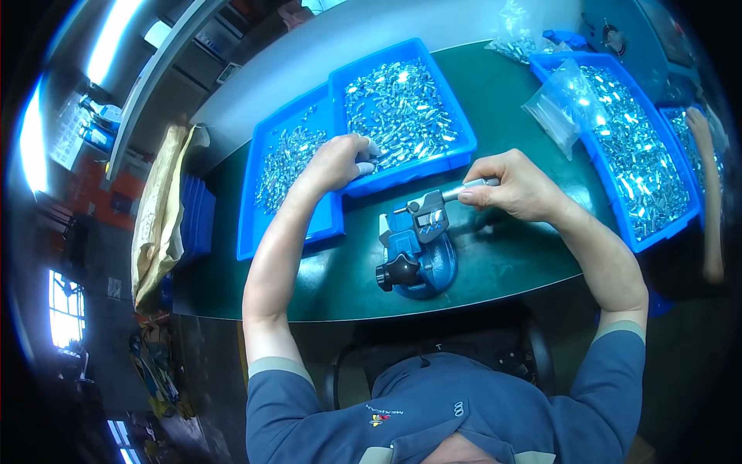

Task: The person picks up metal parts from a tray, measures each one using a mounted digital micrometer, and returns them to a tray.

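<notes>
A digital micrometer (430,213) is clamped in a blue stand (434,271) with a black knob (399,271), near the front of the green table. My right hand (514,185) pinches the micrometer's thimble at its right end. My left hand (340,161) is at the near edge of the right-hand blue tray (444,164), beside its small shiny metal parts (402,108). Its fingers are curled, with pale covers on the fingertips; what lies between them is too small to name. No part shows clearly between the micrometer's jaws.
Another blue tray (246,232) of metal parts adjoins on the left. A third filled tray (680,223) stands at the right, with a clear plastic bag (568,97) over its edge. Another bag of parts (516,39) lies behind. Paper sacking (158,216) and blue bins (199,216) stand left.
</notes>
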### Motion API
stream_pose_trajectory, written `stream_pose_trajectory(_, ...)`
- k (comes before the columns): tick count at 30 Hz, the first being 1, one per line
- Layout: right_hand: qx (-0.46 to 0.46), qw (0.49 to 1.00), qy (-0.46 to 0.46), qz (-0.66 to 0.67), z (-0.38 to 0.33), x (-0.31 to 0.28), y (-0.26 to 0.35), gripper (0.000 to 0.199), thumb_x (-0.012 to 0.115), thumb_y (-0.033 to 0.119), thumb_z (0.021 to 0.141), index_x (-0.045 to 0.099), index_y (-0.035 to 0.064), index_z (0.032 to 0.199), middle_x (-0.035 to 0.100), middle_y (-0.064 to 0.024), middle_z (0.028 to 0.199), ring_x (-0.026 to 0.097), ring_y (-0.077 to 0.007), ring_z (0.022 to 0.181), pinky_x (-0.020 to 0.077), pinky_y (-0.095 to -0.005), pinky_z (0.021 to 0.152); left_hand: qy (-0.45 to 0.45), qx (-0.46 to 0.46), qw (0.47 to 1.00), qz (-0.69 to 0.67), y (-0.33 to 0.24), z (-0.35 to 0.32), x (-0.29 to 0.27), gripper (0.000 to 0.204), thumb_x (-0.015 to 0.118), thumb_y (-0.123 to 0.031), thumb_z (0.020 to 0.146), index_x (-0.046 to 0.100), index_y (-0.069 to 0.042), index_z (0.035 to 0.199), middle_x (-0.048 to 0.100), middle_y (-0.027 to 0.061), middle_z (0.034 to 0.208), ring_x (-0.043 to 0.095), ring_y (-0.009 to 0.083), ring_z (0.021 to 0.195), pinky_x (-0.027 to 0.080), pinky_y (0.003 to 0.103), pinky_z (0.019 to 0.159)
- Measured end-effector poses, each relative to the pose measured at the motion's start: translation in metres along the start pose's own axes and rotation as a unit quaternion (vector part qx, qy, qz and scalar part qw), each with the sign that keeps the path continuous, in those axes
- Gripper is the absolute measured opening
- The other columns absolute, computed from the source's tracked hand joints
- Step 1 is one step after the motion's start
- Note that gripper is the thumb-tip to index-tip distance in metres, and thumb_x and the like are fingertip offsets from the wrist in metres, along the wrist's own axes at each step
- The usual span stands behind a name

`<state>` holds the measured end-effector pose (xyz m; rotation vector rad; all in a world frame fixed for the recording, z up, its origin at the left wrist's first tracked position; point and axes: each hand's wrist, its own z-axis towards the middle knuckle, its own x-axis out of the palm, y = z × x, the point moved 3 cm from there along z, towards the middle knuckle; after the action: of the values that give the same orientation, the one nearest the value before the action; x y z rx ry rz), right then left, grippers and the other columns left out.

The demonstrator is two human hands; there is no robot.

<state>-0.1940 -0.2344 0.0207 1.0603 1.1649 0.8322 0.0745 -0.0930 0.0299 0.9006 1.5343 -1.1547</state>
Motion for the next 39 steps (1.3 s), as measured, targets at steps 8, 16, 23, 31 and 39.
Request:
stream_pose_trajectory(8, 0.012, 1.0, -0.001, 0.006, -0.002, -0.003, 0.002, 0.027, 0.074, 0.023, 0.089, 0.072, -0.0029, 0.093, 0.069, -0.0058, 0.077, 0.064, -0.01, 0.072, 0.0492, -0.025, 0.066, 0.023, -0.024, 0.998, 0.054, 0.002, 0.007, 0.003, 0.02, 0.074, -0.009, 0.08, 0.071, -0.001, 0.098, 0.072, 0.0157, 0.094, 0.07, 0.0308, 0.089, 0.054, 0.04, 0.082)
stream_pose_trajectory(16, -0.01, 1.0, -0.005, -0.007, -0.002, -0.003, -0.002, 0.036, 0.075, 0.033, 0.09, 0.073, -0.0036, 0.092, 0.067, -0.0072, 0.074, 0.065, -0.0119, 0.07, 0.0513, -0.0272, 0.064, -0.01, -0.004, 0.999, 0.034, 0.008, 0.011, 0.007, 0.02, 0.073, -0.013, 0.082, 0.073, -0.004, 0.1, 0.073, 0.017, 0.096, 0.07, 0.0316, 0.089, 0.054, 0.04, 0.082)
stream_pose_trajectory(23, 0.005, 1.0, -0.002, 0.001, -0.001, -0.001, -0.001, 0.032, 0.075, 0.029, 0.09, 0.073, -0.0032, 0.093, 0.068, -0.0065, 0.076, 0.065, -0.0114, 0.071, 0.0508, -0.0258, 0.065, -0.028, -0.06, 0.994, 0.085, 0.006, 0.03, 0.016, 0.018, 0.072, -0.02, 0.084, 0.076, -0.008, 0.097, 0.074, 0.0147, 0.093, 0.071, 0.0315, 0.088, 0.055, 0.041, 0.081)
stream_pose_trajectory(31, 0.016, 1.0, -0.001, 0.001, -0.003, -0.003, -0.001, 0.031, 0.075, 0.028, 0.09, 0.072, -0.0035, 0.093, 0.068, -0.0058, 0.075, 0.064, -0.0107, 0.071, 0.0498, -0.0251, 0.066, -0.036, -0.039, 0.996, 0.07, -0.001, 0.025, 0.012, 0.016, 0.072, -0.017, 0.084, 0.074, -0.007, 0.096, 0.074, 0.0134, 0.092, 0.071, 0.0302, 0.088, 0.055, 0.04, 0.081)
stream_pose_trajectory(39, 0.007, 1.0, -0.007, -0.02, -0.004, -0.004, 0.003, 0.032, 0.075, 0.028, 0.089, 0.072, -0.0027, 0.093, 0.068, -0.0058, 0.074, 0.063, -0.0099, 0.07, 0.0494, -0.025, 0.065, -0.208, 0.003, 0.879, -0.428, -0.054, -0.054, 0.01, 0.025, 0.062, -0.002, 0.095, 0.066, 0.0, 0.12, 0.072, 0.0104, 0.102, 0.069, 0.0159, 0.094, 0.054, 0.031, 0.088)
